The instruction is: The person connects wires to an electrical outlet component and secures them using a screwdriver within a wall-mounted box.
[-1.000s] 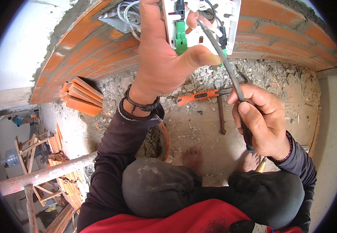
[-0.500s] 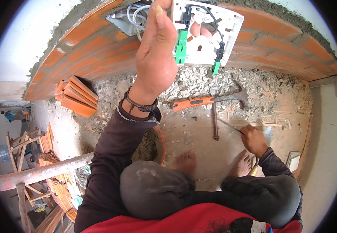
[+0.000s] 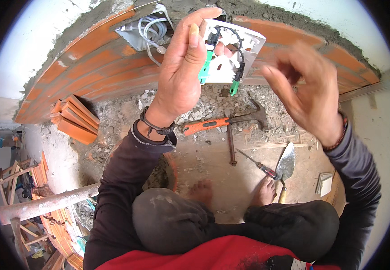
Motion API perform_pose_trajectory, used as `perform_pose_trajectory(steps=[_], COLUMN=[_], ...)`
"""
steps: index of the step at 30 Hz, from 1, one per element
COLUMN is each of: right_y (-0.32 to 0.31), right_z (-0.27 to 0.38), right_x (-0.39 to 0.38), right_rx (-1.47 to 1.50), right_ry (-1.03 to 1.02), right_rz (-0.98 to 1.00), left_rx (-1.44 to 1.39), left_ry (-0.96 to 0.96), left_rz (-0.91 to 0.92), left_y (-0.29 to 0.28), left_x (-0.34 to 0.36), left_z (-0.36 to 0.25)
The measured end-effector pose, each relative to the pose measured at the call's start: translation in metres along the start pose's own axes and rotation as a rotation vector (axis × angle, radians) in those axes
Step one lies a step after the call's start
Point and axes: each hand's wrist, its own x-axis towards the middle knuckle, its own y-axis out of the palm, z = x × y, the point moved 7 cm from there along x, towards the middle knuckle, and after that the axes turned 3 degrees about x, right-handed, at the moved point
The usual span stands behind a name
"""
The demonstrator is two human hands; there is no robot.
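My left hand (image 3: pixel 181 74) grips a white plastic wall-box plate (image 3: pixel 254 41) by its left side, thumb in front and fingers behind. Black cable ends on the plate carry a green connector (image 3: pixel 235 88) at the lower right and another at the left. Just right of the plate, my right hand (image 3: pixel 312 85) is raised, somewhat blurred, with thumb and fingers apart and nothing in it. Below it on the floor lie a screwdriver (image 3: pixel 265 168) and a trowel (image 3: pixel 286 159). A claw hammer (image 3: pixel 207 125) with an orange handle rests across a rusty metal rod (image 3: pixel 231 146).
In the brick wall (image 3: pixel 100 51) is a recessed box (image 3: pixel 131 37) with coiled white cable (image 3: pixel 158 30). Loose bricks (image 3: pixel 75 119) lie at the left, above a mortar-splashed pole (image 3: pixel 51 200). Rubble lines the wall's foot. A round container (image 3: pixel 173 168) stands beside my left knee.
My right hand has let go of the screwdriver, now on the floor, and risen to the plate's right. My left hand has lowered and tilted the plate slightly; the wall box shows more.
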Motion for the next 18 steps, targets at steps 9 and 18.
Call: perform_pose_trajectory(steps=[9, 18], right_y=[0.012, 0.019], right_z=[0.011, -0.001], right_x=[0.042, 0.041], right_rx=[-0.125, 0.148], right_ry=[-0.111, -0.092], right_rz=[-0.136, -0.312], left_rx=[-0.06, 0.001], left_ry=[0.012, -0.044], left_rz=[-0.154, -0.178], left_y=[0.004, 0.001], left_x=[0.006, 0.003], left_z=[0.001, 0.002])
